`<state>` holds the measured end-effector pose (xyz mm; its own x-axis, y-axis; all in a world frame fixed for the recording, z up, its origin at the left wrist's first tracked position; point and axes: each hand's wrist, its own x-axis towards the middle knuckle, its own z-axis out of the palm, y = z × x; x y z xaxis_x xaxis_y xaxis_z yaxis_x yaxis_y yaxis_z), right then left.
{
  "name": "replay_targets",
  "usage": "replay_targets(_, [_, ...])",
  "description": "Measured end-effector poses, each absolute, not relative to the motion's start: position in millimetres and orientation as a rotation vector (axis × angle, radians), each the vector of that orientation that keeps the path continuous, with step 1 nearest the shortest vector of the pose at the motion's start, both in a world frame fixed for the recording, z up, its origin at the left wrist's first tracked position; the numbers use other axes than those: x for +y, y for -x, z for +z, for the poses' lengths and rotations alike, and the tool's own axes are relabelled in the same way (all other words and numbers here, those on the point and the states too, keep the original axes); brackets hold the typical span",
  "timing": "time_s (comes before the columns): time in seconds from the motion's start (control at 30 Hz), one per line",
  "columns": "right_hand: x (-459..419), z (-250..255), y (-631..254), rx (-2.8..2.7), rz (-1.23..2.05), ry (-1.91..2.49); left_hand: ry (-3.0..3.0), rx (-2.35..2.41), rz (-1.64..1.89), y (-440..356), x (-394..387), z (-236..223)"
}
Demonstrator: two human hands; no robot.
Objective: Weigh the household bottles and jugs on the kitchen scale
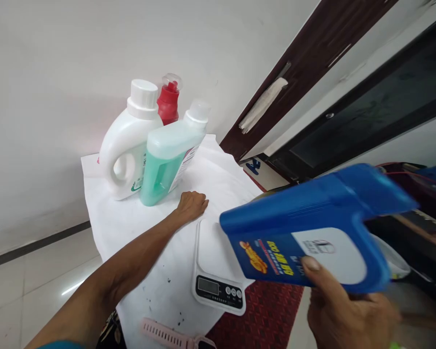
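My right hand (349, 308) grips a blue plastic bottle (294, 208) with a printed label, thumb on the label's face. The bottle is tilted and held in the air beyond the table's right side, one end over the edge of a white kitchen scale (218, 257). My left hand (192, 206) rests on the white cloth (160, 261) with its fingers curled in. It lies just above the scale's far corner, close to a bottle of green liquid (167, 160). Nothing shows in its fingers.
A white jug with a handle (131, 140) and a red bottle with a clear cap (169, 99) stand at the back by the wall. A pink-strapped watch (167, 333) lies at the near edge. A dark red mat (261, 310) covers the floor at right.
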<state>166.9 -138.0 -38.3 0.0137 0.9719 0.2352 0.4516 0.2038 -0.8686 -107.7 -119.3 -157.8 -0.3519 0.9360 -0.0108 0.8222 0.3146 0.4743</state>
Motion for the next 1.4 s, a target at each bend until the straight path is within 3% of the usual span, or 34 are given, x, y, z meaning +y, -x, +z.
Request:
replay_targets(0.13, [-148.7,-35.6,-137.9,-1.608,0.854,1.438,-1.585,2.287,0.583,108.3,-118.9,-157.1])
replay_targets(0.5, [-153.8,-56.8,-146.7,-1.711,0.763,1.432,-1.541,2.285,0.670,109.6,-118.5,-159.8])
replay_targets(0.7, [-161.7,-58.6,-143.2,-1.760,0.790,1.370,-1.238,2.303,1.393,111.0,-117.6,-152.9])
replay_targets(0.77, [-160.5,-60.7,-145.0,-1.753,0.828,1.357,-1.209,2.288,1.485,110.7,-116.7,-152.7])
replay_targets(1.0, [-159.4,-75.3,-163.0,-1.759,0.938,1.226,-1.492,2.334,0.730,109.7,-117.2,-152.4])
replay_targets(1.4, [-182.6,-85.6,-189.1,-1.550,1.000,1.094,-1.614,2.342,0.480,112.1,-113.9,-146.9])
